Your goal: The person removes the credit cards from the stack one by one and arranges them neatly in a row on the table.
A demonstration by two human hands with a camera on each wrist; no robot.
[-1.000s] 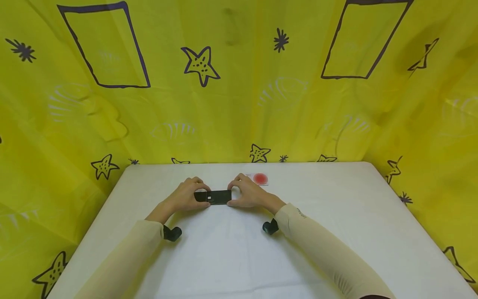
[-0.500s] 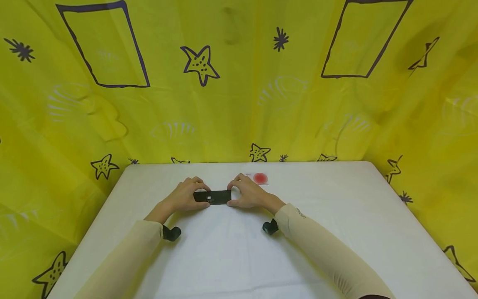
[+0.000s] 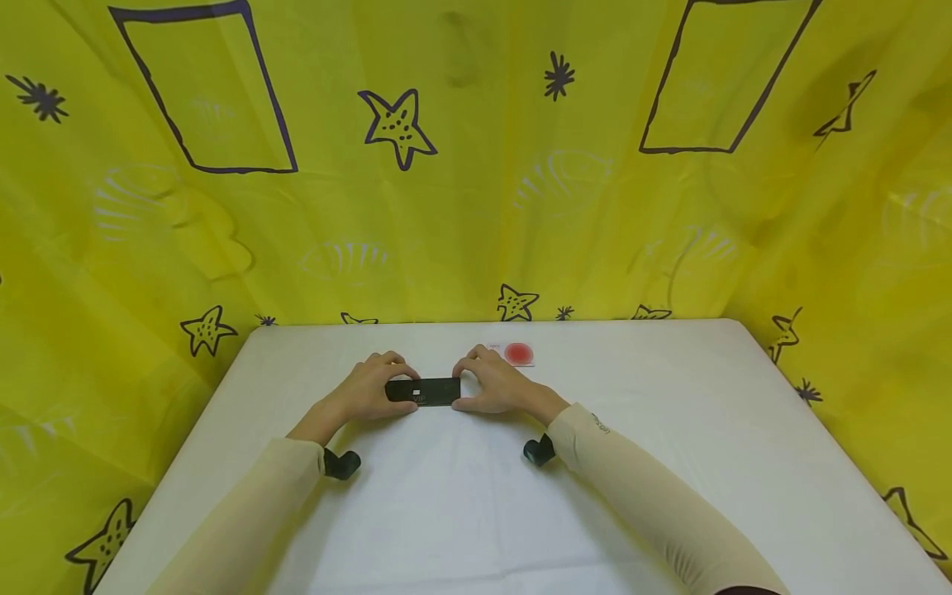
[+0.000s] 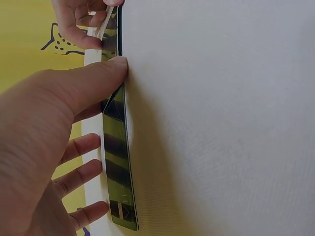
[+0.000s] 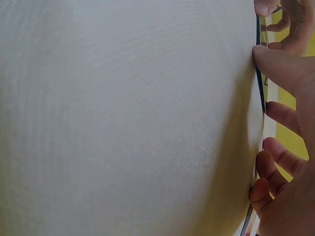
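A black card (image 3: pixel 439 392) with a small light chip mark and VIP lettering lies over the white table. Its left part meets a second dark, glossy piece (image 4: pixel 118 177), apparently another card that overlaps it near my left thumb. My left hand (image 3: pixel 369 388) pinches the dark cards between thumb and index finger, with the other fingers spread behind. At the right end, my right hand (image 3: pixel 491 384) pinches the black card the same way. Fingers and thumbs cover parts of the edges, and whether the cards touch the cloth I cannot tell.
A white card with a red disc (image 3: pixel 519 354) lies just behind my right hand. White cloth covers the table (image 3: pixel 461 512), and a yellow patterned curtain (image 3: pixel 476 190) hangs behind its far edge. Dark wrist cameras (image 3: pixel 342 464) jut inward from both sleeves.
Both hands and the black cards keep almost the same place. The VIP lettering shows a little more clearly now.
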